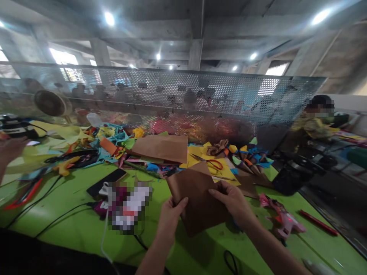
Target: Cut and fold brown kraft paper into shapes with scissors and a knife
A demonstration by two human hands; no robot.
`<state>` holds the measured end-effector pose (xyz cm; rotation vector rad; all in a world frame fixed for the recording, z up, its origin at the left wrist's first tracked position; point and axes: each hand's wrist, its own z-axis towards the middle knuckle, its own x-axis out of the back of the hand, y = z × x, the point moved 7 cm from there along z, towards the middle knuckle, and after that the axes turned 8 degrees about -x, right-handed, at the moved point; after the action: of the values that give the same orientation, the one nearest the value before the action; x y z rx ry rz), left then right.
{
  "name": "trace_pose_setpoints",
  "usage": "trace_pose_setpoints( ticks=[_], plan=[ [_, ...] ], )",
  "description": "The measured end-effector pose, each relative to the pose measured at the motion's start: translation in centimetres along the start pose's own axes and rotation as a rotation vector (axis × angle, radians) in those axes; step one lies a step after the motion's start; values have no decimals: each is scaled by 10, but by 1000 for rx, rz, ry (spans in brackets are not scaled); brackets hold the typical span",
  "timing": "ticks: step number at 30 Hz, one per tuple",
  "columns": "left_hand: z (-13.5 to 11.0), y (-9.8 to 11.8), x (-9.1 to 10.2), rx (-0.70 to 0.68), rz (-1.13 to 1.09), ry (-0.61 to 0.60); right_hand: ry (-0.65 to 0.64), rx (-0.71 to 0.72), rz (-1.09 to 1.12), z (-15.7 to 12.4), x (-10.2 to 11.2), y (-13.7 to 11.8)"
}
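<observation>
A sheet of brown paper [200, 206] is held up over the green table, tilted toward me. Its left edge is pinched between the thumb and fingers of my left hand [172, 214], and the paper curls there. On the opposite edge, my right hand [232, 200] grips it with the thumb on the near face; the fingers behind are partly hidden. Just beyond the sheet lie orange-handled scissors [213, 163] on yellow paper [226, 172]. More brown paper [160, 148] is stacked farther back.
A pink glue gun [286, 221] and a red pen-like stick [318, 222] lie at right. On the left are a dark phone [106, 182], cables and a yellow glue gun [66, 166]. Colored paper scraps [111, 145] line the back. Another person [312, 122] sits at right; a hand [11, 149] shows at left.
</observation>
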<state>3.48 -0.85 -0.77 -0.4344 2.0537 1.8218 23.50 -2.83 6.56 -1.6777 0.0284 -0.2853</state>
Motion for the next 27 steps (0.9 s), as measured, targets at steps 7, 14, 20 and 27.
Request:
trace_pose_setpoints(
  ticks=[7, 14, 20, 27],
  plan=[
    [2, 1, 0, -38, 45, -33, 17, 10, -87, -4, 0, -4],
    [-3, 0, -1, -42, 116, -44, 32, 102, -36, -2, 0, -16],
    [-4, 6, -3, -66, 196, -73, -30, 33, 151, -4, -4, -11],
    [-14, 27, -12, -137, 197, -135, 19, 57, 207, -12, 7, -17]
  ],
)
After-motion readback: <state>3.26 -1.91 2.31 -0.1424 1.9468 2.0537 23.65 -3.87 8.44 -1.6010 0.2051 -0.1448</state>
